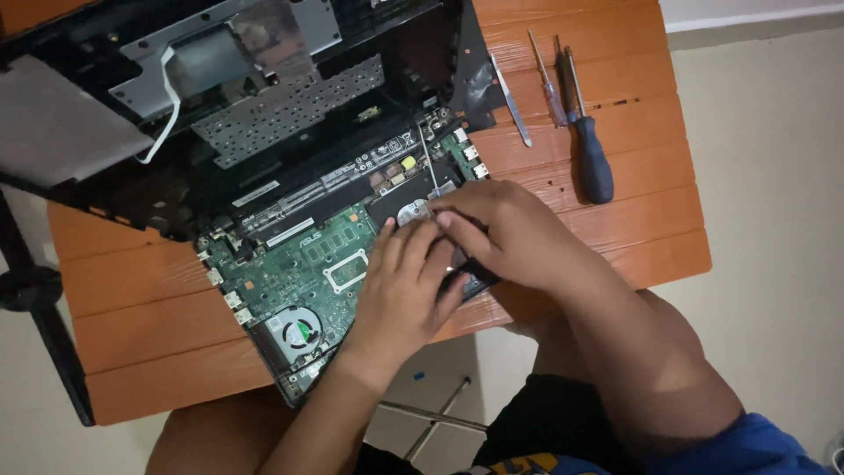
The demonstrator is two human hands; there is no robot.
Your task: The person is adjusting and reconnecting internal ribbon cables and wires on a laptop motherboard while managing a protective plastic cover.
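Observation:
An opened laptop base (pixel 264 224) lies on an orange slatted wooden table (pixel 141 308), with its green motherboard (pixel 299 264) and round fan (pixel 299 332) exposed. My left hand (pixel 400 290) lies flat over the board's near right part, its fingertips touching a silver round part (pixel 411 211). My right hand (pixel 505 233) covers a black component at the laptop's right corner. Its fingertips pinch the lower end of a thin silver shaft (pixel 427 158), which looks like a small screwdriver standing over the board. What lies under the palms is hidden.
The detached cover with a perforated metal plate (pixel 281 110) and white cable lies at the back. Tweezers (pixel 512 101), two thin screwdrivers (pixel 549 84) and a dark-handled screwdriver (pixel 592 154) rest at the table's right. A black stand (pixel 35 290) is on the left.

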